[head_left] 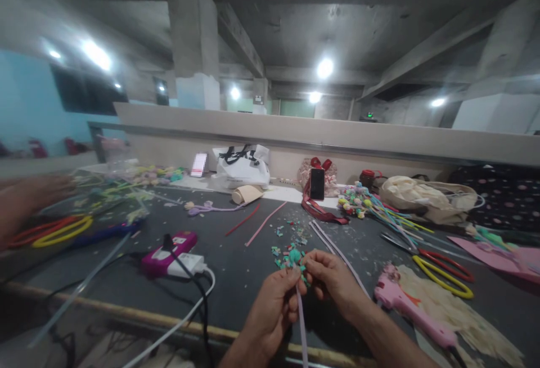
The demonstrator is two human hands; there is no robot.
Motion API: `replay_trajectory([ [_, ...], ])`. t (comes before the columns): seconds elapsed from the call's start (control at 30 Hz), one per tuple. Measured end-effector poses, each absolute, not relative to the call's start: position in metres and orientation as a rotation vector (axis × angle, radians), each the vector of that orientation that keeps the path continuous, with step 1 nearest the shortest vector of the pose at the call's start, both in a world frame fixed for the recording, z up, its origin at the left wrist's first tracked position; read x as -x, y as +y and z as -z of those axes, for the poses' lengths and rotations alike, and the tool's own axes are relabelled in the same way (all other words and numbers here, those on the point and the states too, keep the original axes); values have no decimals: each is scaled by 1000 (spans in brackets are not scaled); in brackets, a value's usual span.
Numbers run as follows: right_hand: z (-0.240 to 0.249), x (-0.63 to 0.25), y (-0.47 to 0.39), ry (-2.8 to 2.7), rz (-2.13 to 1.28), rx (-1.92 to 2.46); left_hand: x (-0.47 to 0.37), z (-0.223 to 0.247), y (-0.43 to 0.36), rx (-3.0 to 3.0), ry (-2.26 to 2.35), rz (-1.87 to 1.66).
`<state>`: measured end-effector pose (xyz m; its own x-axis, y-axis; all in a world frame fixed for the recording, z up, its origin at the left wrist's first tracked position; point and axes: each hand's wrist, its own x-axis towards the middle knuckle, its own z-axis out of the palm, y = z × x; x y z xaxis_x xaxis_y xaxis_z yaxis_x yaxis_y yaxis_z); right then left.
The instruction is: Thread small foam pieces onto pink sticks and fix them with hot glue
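Near the front of the dark table, my left hand (pixel 274 300) is closed round a pale lilac stem (pixel 301 326) that hangs down past the table edge. On top of the stem sits a small teal flower-like piece (pixel 294 256), just above my left fingertips. My right hand (pixel 333 281) is closed in a pinch at the right side of this teal piece; what exactly lies between its fingertips is hidden. Small teal, pink and red scraps (pixel 276 251) lie scattered behind both hands. Two pale strips (pixel 331 241) rest beyond my right hand.
A pink glue gun (pixel 415 312) and large scissors (pixel 442 269) lie to the right. Left are a magenta power strip (pixel 171 252) and white cable (pixel 185 317). A phone (pixel 317 183) stands at the back. Another person's blurred hand (pixel 42 193) is at far left.
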<state>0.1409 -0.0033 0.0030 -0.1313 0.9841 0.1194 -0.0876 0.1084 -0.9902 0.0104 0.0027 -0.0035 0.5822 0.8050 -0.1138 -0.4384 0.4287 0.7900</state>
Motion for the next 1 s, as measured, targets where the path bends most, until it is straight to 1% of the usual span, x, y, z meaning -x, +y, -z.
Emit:
replay_trajectory([
  [0.07, -5, -142, -4, -1353, -1060, 1056, -9, 4, 4, -724, 533, -789],
  [0.13, -7, -142, -7, -1412, -935, 1052, -8, 3, 5, -659, 546, -753],
  [0.33, -8, -143, -10, -1544, -885, 1046, -6, -4, 3, -565, 557, -737],
  [0.43, -10, -145, -14, -1577, -794, 1120, -7, -3, 2, -578, 577, -725],
  [0.5, -14, -148, -22, -1634, -664, 1220, -6, -2, 2, -604, 599, -737],
  [0.63, -22, -173, -56, -1836, -298, 1438, -3, 1, 5, -663, 638, -739],
  [0.7, -24, -198, -75, -1899, -166, 1553, -3, 2, 5, -680, 642, -753],
  [0.83, -17, -257, -99, -1811, 150, 1897, -7, 1, -1, -788, 632, -733],
  [0.9, -9, -278, -102, -1810, 205, 2058, -12, 0, -6, -863, 633, -735],
  [1.0, 1, -290, -102, -1847, 253, 2162, -19, 1, -11, -947, 614, -740],
])
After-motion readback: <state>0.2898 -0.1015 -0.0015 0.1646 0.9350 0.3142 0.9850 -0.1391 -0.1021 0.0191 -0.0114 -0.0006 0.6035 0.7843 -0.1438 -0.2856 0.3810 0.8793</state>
